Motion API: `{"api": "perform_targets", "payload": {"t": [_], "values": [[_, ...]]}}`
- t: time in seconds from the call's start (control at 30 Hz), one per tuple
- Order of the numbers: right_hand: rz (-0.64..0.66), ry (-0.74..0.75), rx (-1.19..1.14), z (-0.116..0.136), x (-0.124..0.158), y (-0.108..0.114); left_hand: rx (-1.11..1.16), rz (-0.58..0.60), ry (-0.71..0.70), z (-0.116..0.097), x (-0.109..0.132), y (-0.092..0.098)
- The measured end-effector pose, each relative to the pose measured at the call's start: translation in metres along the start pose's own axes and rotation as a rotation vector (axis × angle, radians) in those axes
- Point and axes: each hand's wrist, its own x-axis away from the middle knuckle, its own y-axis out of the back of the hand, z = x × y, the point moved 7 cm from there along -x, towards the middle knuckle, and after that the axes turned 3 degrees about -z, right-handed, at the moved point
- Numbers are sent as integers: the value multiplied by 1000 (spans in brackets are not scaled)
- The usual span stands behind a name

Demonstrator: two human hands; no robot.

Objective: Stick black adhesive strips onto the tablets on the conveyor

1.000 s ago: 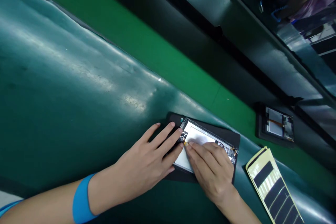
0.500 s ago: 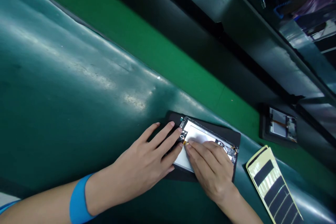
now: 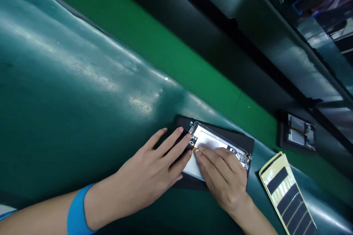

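Hands hardly move over last second. Left hand [image 3: 150, 170] flat, fingers spread, steadies opened device [image 3: 209, 141] on black pad [image 3: 244, 142]. Right hand [image 3: 224, 178] open, fingertips keep pressing its white panel, gripping nothing. Second device [image 3: 299, 134] drifts right on green belt [image 3: 171, 55].

Shows a glossy teal mat [image 3: 68, 80] filling the left and near side, a bright green strip [image 3: 165, 51] along its far edge, a grey metal rail [image 3: 275, 47] beyond, a second opened device in a black tray [image 3: 299, 134] far right, and a yellowish sheet of black strips [image 3: 286, 194] near right.
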Motion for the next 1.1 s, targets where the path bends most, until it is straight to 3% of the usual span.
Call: {"api": "perform_targets", "payload": {"t": [1.1], "values": [[53, 61, 80, 9, -14, 7, 45, 26, 7, -1, 3, 1]]}}
